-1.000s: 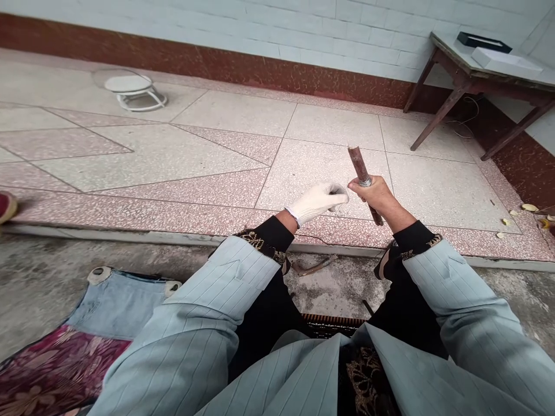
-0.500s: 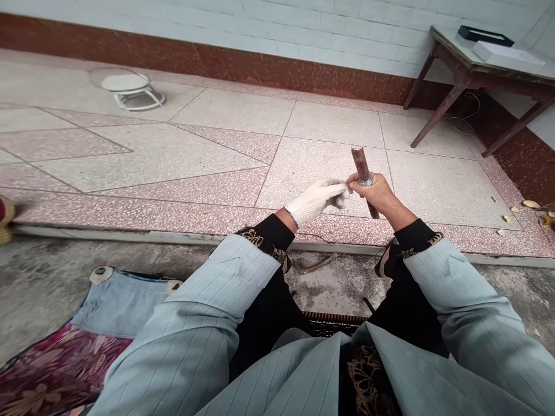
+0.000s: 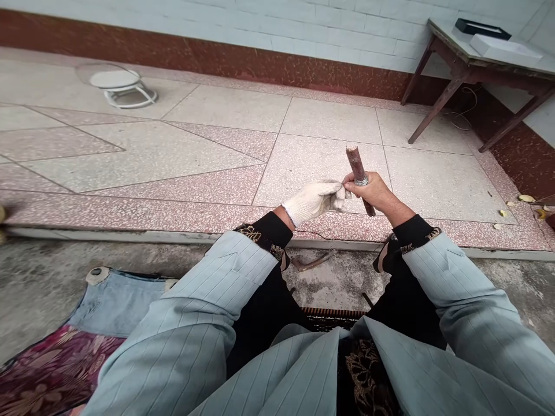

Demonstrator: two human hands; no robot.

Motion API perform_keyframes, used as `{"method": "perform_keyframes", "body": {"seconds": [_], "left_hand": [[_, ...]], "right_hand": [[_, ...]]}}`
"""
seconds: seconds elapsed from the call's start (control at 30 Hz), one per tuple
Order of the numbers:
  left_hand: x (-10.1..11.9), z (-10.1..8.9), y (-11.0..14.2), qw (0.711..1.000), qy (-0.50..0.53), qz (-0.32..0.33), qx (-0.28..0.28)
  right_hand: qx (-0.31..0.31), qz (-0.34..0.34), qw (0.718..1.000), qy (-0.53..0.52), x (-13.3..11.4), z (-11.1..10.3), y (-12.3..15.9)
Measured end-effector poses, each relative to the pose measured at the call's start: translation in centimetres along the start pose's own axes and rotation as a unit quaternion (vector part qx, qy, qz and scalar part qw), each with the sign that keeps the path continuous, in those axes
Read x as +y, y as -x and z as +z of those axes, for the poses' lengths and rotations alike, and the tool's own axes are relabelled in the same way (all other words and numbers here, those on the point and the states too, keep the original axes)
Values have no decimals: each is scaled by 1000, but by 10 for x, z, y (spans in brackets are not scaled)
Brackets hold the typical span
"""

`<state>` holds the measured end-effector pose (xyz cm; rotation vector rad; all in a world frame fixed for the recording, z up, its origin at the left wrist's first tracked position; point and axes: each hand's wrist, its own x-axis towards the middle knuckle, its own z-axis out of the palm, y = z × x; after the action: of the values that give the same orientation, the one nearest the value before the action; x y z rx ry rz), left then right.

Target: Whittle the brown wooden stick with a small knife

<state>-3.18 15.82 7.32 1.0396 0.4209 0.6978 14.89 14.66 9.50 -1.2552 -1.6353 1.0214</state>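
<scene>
My right hand is bare and closed round a short reddish-brown stick that stands nearly upright, its top end above my fist and its lower end poking out below. A thin pale band or thread wraps the stick at my thumb. My left hand wears a white knitted glove; its fingers are pinched together right against the stick, touching my right thumb. What the gloved fingertips hold is too small to make out. Both arms are in pale blue striped sleeves with black, gold-trimmed cuffs.
Pink and cream terrazzo floor lies ahead, beyond a low step edge. A white stand sits far left, a wooden table with boxes far right. Denim and floral cloth lie at my left. A small brown tool lies on the concrete.
My gloved left hand has closed in until its fingertips meet the stick and my right thumb. Both hands have drifted slightly left; the stick stays upright in my right hand.
</scene>
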Motion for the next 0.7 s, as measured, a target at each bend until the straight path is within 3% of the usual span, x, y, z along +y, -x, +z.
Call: {"method": "perform_keyframes", "body": {"seconds": [0.23, 0.37, 0.5, 0.7], "left_hand": [[2, 2, 2, 1000, -27, 9, -8], [7, 3, 1, 989, -141, 30, 22], [6, 7, 1, 945, -308, 74, 79], [-3, 18, 3, 844, -488, 124, 184]], "right_hand": [[31, 24, 999, 24, 0, 0, 1], [55, 40, 996, 49, 0, 1, 1], [83, 49, 993, 68, 2, 2, -1], [109, 63, 990, 71, 5, 3, -4]]}}
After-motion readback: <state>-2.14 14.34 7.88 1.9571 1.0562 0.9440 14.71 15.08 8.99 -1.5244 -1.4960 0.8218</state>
